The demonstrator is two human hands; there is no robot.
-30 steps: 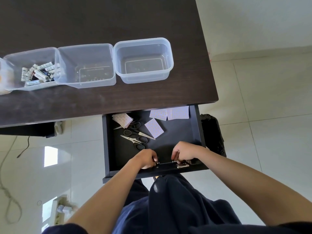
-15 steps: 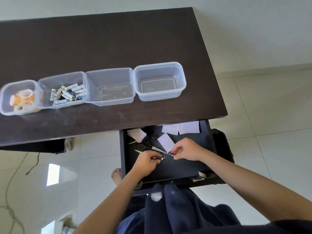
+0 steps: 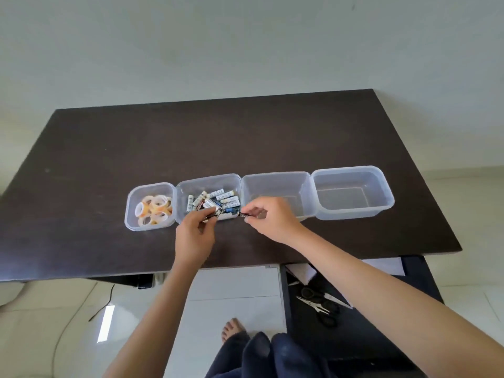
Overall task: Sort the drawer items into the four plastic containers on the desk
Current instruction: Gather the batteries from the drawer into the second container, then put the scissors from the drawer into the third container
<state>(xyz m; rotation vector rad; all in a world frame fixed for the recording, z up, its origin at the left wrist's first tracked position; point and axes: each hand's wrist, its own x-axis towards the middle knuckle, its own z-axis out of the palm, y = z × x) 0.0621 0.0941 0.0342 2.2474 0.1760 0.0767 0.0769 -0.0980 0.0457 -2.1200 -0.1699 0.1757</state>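
Observation:
Four clear plastic containers stand in a row on the dark desk (image 3: 245, 137). The leftmost container (image 3: 130, 211) holds tape rolls (image 3: 154, 210). The second container (image 3: 182, 189) holds several batteries (image 3: 218, 199). The third container (image 3: 275, 178) and the fourth container (image 3: 354, 170) look empty. My left hand (image 3: 195, 231) pinches a dark battery (image 3: 211, 213) at the second container's front edge. My right hand (image 3: 268, 219) pinches another dark battery (image 3: 245, 214) just right of it, in front of the third container. The open drawer (image 3: 409, 271) at lower right holds scissors (image 3: 319, 304) and paper slips (image 3: 381, 264).
Pale tiled floor (image 3: 234, 290) lies below the desk's front edge, with a cable (image 3: 109, 298) at left. My bare foot (image 3: 231, 328) and dark trouser legs (image 3: 261, 356) show at the bottom. A plain wall (image 3: 245, 45) stands behind the desk.
Both hands rose out of the drawer with a small dark battery each and now hover over the front edge of the battery container. The view has tilted up toward the desk.

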